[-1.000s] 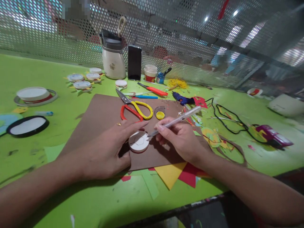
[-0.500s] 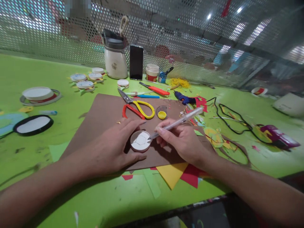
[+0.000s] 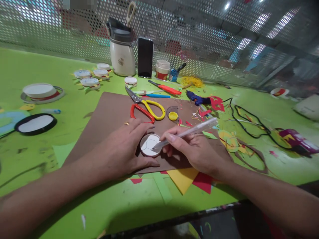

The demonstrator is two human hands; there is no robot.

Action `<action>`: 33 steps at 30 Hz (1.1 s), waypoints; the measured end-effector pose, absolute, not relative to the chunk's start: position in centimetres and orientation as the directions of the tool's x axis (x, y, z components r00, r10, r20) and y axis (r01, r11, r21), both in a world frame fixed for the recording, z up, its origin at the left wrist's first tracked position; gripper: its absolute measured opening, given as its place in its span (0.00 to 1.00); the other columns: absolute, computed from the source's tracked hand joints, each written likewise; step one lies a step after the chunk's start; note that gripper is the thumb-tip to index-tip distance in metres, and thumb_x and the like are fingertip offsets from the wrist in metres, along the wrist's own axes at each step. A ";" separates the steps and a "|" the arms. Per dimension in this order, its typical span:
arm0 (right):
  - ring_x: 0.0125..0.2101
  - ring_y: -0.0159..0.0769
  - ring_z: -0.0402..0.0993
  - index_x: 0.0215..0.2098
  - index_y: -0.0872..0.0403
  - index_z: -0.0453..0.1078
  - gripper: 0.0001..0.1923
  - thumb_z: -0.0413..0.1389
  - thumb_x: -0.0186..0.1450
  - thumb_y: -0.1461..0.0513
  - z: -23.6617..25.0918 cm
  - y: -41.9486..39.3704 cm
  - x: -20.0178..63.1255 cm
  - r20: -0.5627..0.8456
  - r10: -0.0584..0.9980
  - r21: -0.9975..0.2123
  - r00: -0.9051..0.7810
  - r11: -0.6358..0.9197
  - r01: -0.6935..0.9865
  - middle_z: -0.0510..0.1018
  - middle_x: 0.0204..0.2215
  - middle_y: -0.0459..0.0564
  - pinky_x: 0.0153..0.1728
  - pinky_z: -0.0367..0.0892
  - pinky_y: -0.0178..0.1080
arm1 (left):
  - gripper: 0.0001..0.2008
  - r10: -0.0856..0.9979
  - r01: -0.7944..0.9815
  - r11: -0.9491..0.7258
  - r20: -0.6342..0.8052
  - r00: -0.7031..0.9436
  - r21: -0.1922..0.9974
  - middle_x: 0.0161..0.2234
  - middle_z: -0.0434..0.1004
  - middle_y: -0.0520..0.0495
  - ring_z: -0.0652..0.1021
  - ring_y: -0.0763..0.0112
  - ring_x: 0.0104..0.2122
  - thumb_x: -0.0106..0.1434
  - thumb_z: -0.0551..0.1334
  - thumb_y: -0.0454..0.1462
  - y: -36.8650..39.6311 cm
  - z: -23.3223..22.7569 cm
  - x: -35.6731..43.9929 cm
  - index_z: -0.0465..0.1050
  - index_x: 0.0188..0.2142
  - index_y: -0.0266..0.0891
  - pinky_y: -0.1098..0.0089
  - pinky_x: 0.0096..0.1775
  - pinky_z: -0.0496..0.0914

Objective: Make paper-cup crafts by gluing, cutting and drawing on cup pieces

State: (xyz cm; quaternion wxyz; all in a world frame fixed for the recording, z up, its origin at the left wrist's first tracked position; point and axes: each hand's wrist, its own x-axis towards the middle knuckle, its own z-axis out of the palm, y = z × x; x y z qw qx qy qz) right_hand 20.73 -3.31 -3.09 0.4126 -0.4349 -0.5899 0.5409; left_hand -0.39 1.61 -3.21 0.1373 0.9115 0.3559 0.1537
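A small round white lid [image 3: 147, 144] lies on a brown board [image 3: 104, 113], with a pentagon and short lines drawn in dark ink on its face. My left hand [image 3: 122, 142] curves around its left side, steadying it between thumb and fingers. In my right hand [image 3: 194, 144] is a clear-barrelled pen [image 3: 190, 131], pinched near its point. The pen's tip touches the lid's face below the pentagon. Just beyond my left fingers, scissors [image 3: 156, 113] with one red and one yellow handle rest on the board. Right of them is a yellow cap [image 3: 172, 116] on a clear protractor.
Behind the board lie an orange cutter [image 3: 170, 89] and a blue pen [image 3: 158, 96]. A phone [image 3: 145, 58] stands beside a white jug [image 3: 122, 56]. At right are a dark blue glue gun [image 3: 196, 98] and black cord. Decorated lids [image 3: 89, 82] sit back left; paper scraps [image 3: 183, 177] lie in front.
The pen tip has moved from the lid's right edge to lower on its face, left of before. My left hand still steadies the lid. The whole view has shifted slightly.
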 end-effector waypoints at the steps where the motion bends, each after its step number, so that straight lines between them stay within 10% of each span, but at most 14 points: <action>1: 0.25 0.26 0.70 0.36 0.54 0.71 0.09 0.55 0.71 0.57 -3.1 -3.3 20.7 0.016 0.962 -0.997 -0.273 0.035 0.064 0.75 0.25 0.43 0.26 0.64 0.31 | 0.37 0.690 0.606 -0.709 0.178 0.702 0.361 0.47 0.75 0.35 0.76 0.43 0.46 0.56 0.66 0.59 1.6 -3.2 -0.4 0.69 0.54 0.33 0.50 0.46 0.71; 24: 0.25 0.26 0.71 0.34 0.54 0.70 0.09 0.56 0.70 0.57 -2.7 -2.9 21.0 0.044 0.986 -0.994 -0.162 0.059 0.090 0.75 0.24 0.43 0.28 0.69 0.30 | 0.16 0.711 0.606 -0.649 0.084 0.698 0.459 0.41 0.77 0.43 0.76 0.55 0.38 0.62 0.62 0.45 1.5 -1.8 -0.2 0.73 0.46 0.40 0.59 0.39 0.70; 33: 0.26 0.29 0.73 0.36 0.52 0.70 0.11 0.58 0.68 0.53 -2.5 -3.0 20.9 -0.025 0.971 -0.999 -0.239 -0.016 0.042 0.75 0.25 0.43 0.31 0.72 0.34 | 0.33 0.599 0.441 -0.700 0.127 0.790 0.561 0.59 0.74 0.46 0.76 0.57 0.52 0.57 0.58 0.31 1.9 -2.2 -1.2 0.63 0.63 0.46 0.62 0.52 0.71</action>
